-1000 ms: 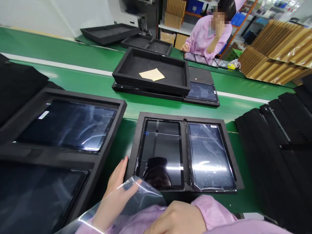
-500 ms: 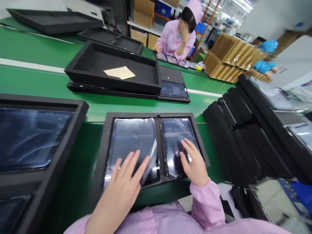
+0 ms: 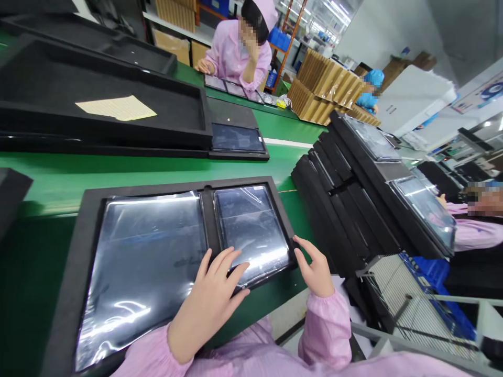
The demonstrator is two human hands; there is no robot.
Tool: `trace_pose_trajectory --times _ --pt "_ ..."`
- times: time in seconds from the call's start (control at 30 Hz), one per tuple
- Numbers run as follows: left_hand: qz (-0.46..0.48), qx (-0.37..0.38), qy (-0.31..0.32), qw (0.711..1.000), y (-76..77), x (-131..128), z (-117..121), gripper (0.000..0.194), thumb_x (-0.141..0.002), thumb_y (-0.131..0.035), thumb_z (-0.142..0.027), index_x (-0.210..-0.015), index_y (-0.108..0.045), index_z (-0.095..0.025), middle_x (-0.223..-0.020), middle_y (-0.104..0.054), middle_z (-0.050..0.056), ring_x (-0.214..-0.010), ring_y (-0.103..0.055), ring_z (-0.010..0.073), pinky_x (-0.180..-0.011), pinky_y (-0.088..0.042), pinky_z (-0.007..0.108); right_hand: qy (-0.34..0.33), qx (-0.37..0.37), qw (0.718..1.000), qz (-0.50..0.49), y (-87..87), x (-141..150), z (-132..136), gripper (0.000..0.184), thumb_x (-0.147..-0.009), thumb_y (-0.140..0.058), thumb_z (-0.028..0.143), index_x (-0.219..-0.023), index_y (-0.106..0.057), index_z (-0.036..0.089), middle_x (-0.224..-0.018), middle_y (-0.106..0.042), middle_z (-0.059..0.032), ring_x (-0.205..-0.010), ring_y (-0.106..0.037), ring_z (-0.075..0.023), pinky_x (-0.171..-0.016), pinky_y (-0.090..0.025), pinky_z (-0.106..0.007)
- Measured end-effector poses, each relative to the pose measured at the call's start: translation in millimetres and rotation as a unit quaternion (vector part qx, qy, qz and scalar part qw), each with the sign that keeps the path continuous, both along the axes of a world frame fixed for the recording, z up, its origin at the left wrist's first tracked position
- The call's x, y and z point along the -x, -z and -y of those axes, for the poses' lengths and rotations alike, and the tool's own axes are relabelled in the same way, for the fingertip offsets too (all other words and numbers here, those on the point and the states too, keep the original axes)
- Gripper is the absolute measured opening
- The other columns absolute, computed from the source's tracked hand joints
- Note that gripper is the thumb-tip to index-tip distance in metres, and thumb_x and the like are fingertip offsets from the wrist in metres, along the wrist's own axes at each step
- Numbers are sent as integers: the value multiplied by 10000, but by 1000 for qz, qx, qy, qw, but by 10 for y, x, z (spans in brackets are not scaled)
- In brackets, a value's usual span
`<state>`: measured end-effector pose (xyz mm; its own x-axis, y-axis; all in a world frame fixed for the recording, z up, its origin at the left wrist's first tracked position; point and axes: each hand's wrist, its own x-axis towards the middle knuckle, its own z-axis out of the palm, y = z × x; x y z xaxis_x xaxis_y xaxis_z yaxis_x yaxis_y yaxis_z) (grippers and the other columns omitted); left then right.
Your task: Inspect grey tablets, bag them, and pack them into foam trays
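Observation:
A black foam tray (image 3: pixel 86 209) lies on the green belt in front of me and holds two dark tablet screens. Clear film covers the left screen (image 3: pixel 145 251) and the right screen (image 3: pixel 249 228). My left hand (image 3: pixel 214 298) lies flat with fingers spread on the tray's near edge, its fingertips on the bottom left of the right screen. At the tray's right near corner my right hand (image 3: pixel 316 269) touches the rim, fingers slightly curled and apart, nothing in it.
A bigger black tray (image 3: pixel 196 133) with a yellowish sheet (image 3: pixel 116 108) sits further up the belt, a tablet (image 3: pixel 236 139) beside it. Stacked black foam trays (image 3: pixel 346 209) stand to my right. People in pink coats work across the belt and at far right.
The film my left hand was spreading now lies flat over the left screen. My left hand slid right onto the right screen's corner; my right hand moved off that screen to the tray's corner.

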<state>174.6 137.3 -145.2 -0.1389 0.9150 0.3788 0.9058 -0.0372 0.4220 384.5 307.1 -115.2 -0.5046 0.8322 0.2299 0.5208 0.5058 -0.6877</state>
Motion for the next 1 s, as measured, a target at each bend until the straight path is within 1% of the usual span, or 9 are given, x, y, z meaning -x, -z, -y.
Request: trace_pose_trajectory --times 0.17,0.33,0.47,0.6,0.67,0.77,0.8,0.87,1.0 --pt "72 34 12 997 -53 55 -35 160 -884 -576 -247 -851 -730 -280 -1060 -717 50 -1007 -670 244 -917 -566 395 43 -3 998 -55 -70 -27 -22 275 -921 -582 340 -1037 -800 219 -1045 -799 -118 -1000 -762 -285 -909 -629 -461" --pt "170 68 24 983 -156 77 -58 257 -898 -515 -297 -702 -678 -268 -871 -696 5 -781 -679 181 -676 -571 260 70 22 992 -101 -42 54 5 273 -906 -596 364 -1008 -800 213 -990 -799 -111 -872 -772 -256 -841 -642 -433" --pt "231 71 5 970 -272 89 -92 333 -898 -437 -361 -656 -649 -273 -758 -690 -8 -700 -678 168 -636 -551 230 88 55 986 -128 -13 144 13 291 -886 -607 368 -1034 -790 198 -921 -794 -103 -737 -758 -224 -753 -650 -408" --pt "270 145 -69 949 -364 76 -98 329 -889 -395 -465 -694 -581 -277 -643 -671 0 -597 -673 205 -578 -539 289 122 82 976 -162 18 204 5 295 -864 -624 400 -976 -794 186 -915 -788 -115 -828 -760 -250 -736 -648 -400" --pt "309 181 -129 925 -358 64 -66 335 -906 -355 -518 -768 -540 -275 -700 -716 3 -585 -697 210 -572 -537 301 146 93 967 -185 46 214 3 314 -858 -624 413 -979 -788 174 -913 -786 -121 -800 -757 -246 -693 -647 -392" --pt "383 182 -199 883 -305 72 17 331 -962 -301 -542 -889 -485 -277 -982 -789 11 -727 -763 189 -644 -559 272 184 108 952 -220 90 227 13 383 -862 -609 459 -1029 -771 155 -897 -785 -123 -713 -744 -224 -648 -646 -391" --pt "390 174 -202 881 -290 86 45 331 -978 -292 -543 -907 -481 -280 -1048 -788 4 -772 -769 180 -666 -560 264 191 115 948 -229 97 237 20 406 -860 -610 481 -1040 -767 152 -889 -785 -122 -689 -741 -219 -640 -646 -391" --pt "353 158 -159 908 -280 125 86 359 -989 -304 -559 -909 -522 -286 -1051 -792 -11 -811 -763 180 -698 -558 272 191 132 943 -237 87 277 37 445 -844 -629 523 -1043 -765 148 -854 -787 -116 -637 -733 -210 -602 -641 -380" --pt "161 98 -1 982 -278 193 92 463 -1020 -309 -486 -810 -659 -269 -986 -798 3 -893 -725 202 -841 -523 336 151 218 941 -212 -37 414 69 635 -802 -640 648 -1115 -746 106 -734 -773 -107 -532 -701 -199 -519 -609 -343"
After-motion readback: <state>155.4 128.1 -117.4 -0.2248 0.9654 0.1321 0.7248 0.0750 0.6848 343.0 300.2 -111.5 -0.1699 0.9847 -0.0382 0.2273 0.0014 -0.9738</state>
